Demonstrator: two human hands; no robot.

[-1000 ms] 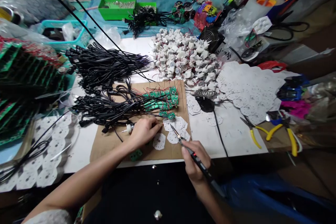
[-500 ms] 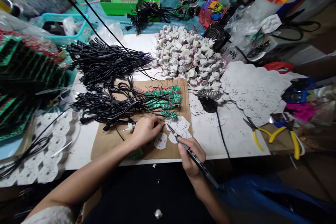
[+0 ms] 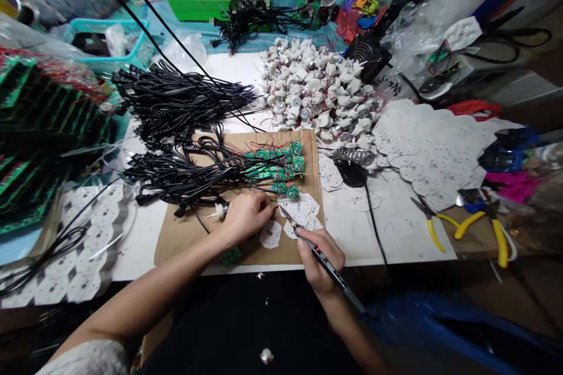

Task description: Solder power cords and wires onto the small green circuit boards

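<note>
My right hand (image 3: 323,258) is closed around a soldering iron (image 3: 335,274), held like a pen and pointing up and left. Its tip is over the left part of a small pile of white circuit boards (image 3: 303,206); whether it touches them I cannot tell. My left hand (image 3: 247,218) is pinched just left of that tip, and what its fingertips hold is too small to make out. One white board (image 3: 270,235) lies below those fingers. A small motor with a white end (image 3: 219,211) sits left of the hand, and a green board (image 3: 231,255) lies partly under the wrist.
Black cables (image 3: 197,173) joined to green circuit boards (image 3: 275,163) lie on the cardboard (image 3: 176,246). Behind are white motor units (image 3: 316,91). To the right are a coiled iron stand (image 3: 354,156), white board sheets (image 3: 431,146) and yellow-handled pliers (image 3: 434,235). Green board stacks (image 3: 30,129) stand left.
The soldering iron and my right hand have shifted slightly left against the boards, bringing the tip nearer my left fingers. My left hand keeps its pinch. The whole view has drifted a little.
</note>
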